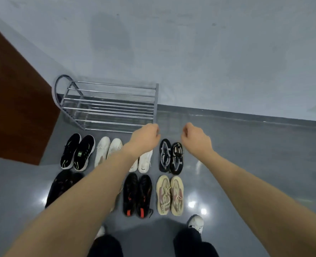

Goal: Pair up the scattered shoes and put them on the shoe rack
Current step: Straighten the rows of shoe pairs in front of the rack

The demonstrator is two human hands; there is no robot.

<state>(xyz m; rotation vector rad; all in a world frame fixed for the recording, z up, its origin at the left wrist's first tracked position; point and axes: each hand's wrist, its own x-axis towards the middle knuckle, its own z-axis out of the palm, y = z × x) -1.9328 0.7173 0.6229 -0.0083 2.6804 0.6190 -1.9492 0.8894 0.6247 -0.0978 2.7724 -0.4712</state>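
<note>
Both hands, left (pixel 146 135) and right (pixel 195 135), hover with fingers curled on nothing. The grey pair (pixel 171 158) lies below between them, toes toward the rack (pixel 109 106).

Both bare forearms stretched forward from the lower corners toward mid-frame. Left hand (pixel 145 134) and right hand (pixel 195 134) side by side, apart, fingers curled inward, holding nothing.
</note>
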